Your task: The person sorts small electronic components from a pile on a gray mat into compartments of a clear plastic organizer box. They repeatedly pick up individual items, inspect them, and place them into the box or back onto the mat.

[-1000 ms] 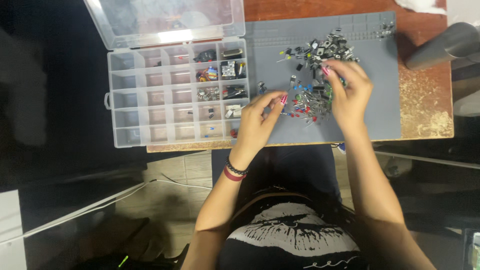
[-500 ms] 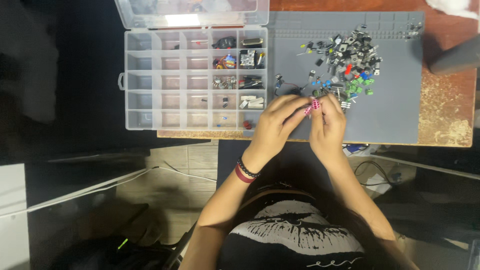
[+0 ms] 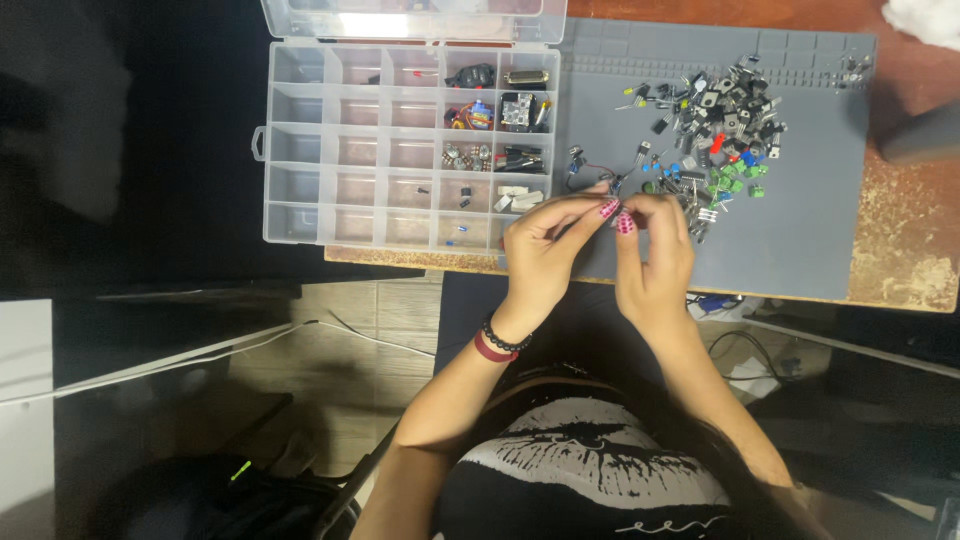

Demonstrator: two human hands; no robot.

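My left hand (image 3: pixel 545 250) and my right hand (image 3: pixel 655 255) meet fingertip to fingertip over the near edge of a grey work mat (image 3: pixel 800 235). Both pinch something very small between thumb and fingers; it is too small to make out. Just beyond the fingers lies a loose pile of small electronic components (image 3: pixel 715 125), black, green, blue, red and yellow. To the left of the hands stands a clear plastic organizer box (image 3: pixel 330 150), its lid (image 3: pixel 415 18) folded back. Several of its right-hand compartments hold sorted parts.
The mat and box rest on a worn wooden table (image 3: pixel 900 255); the box overhangs its left edge. A grey cylindrical object (image 3: pixel 920 130) lies at the right edge, with something white (image 3: pixel 925 20) at the top right. Cables run along the floor below.
My right hand left the component pile and came back to meet my left hand; the fingertips of both now touch. The view has shifted, so the box and mat sit further right.
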